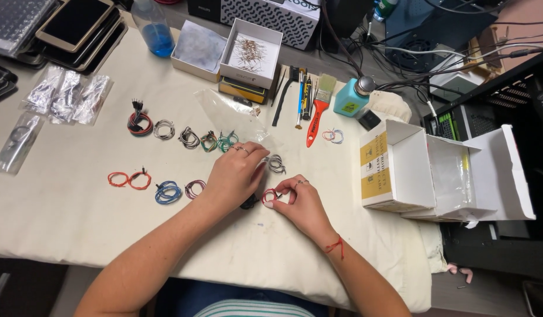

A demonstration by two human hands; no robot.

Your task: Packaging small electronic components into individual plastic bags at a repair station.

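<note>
Fingers (281,189) of right hand (301,202) pinched on small red wire coil (269,195), at cloth-covered table (77,217) centre. Left hand (235,174) curled narrow, just beside coil; grip unclear. Grey coil (275,164) near. Blue coil (167,192) further left.

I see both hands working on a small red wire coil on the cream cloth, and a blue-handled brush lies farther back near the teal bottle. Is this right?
Not quite. The brush has a red handle, not blue, as the head view shows. The rest holds: the left hand and the right hand are both at the small red wire coil on the cream cloth, and the brush lies farther back near the teal bottle.
</note>
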